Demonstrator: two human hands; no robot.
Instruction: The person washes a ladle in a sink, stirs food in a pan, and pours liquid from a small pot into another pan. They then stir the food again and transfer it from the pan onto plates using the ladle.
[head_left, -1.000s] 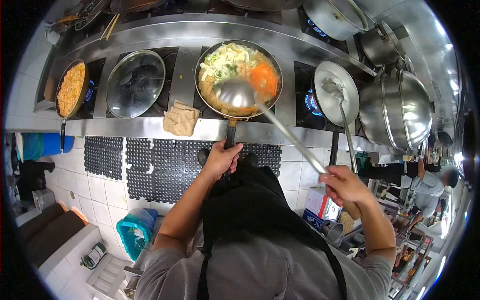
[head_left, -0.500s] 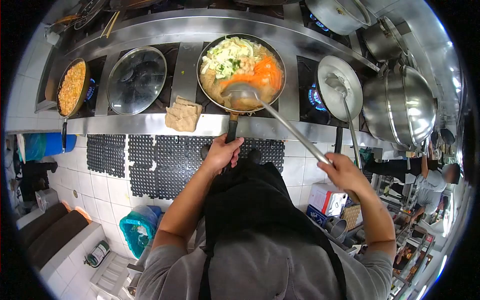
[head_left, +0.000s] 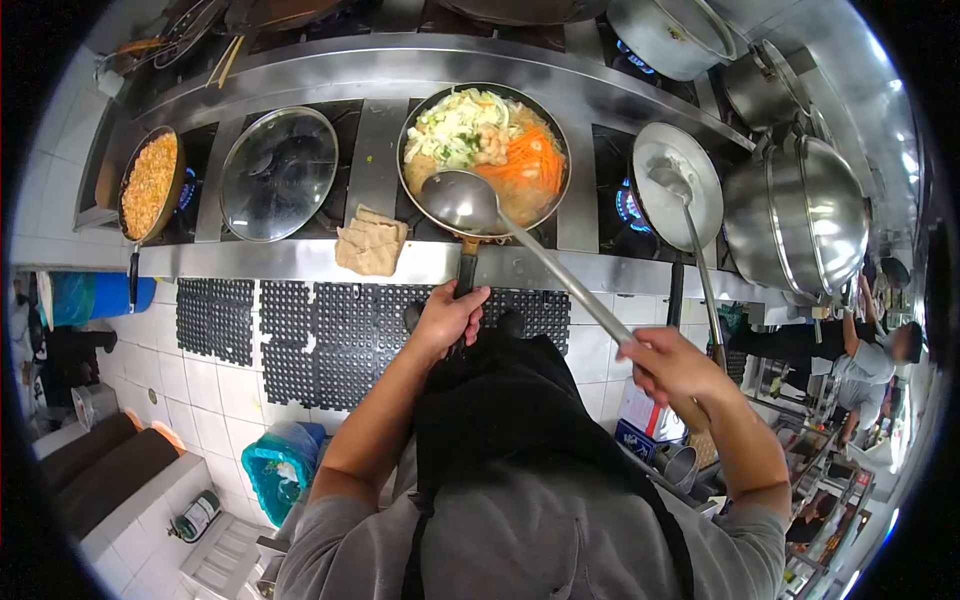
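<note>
Steel, round-bowled ladle is gripped by curled right fingers, while left fingers wrap the black pan handle.

The ladle is made of smooth, glossy metal, and its grip looks wooden. The pan handle is finished in matt black. The lid is formed of clear, shiny glass, rimmed in metal. Rough, matt cloth is seen in the folded towel. The stove edge is faced with reflective metal, the apron with dull cloth.
</note>
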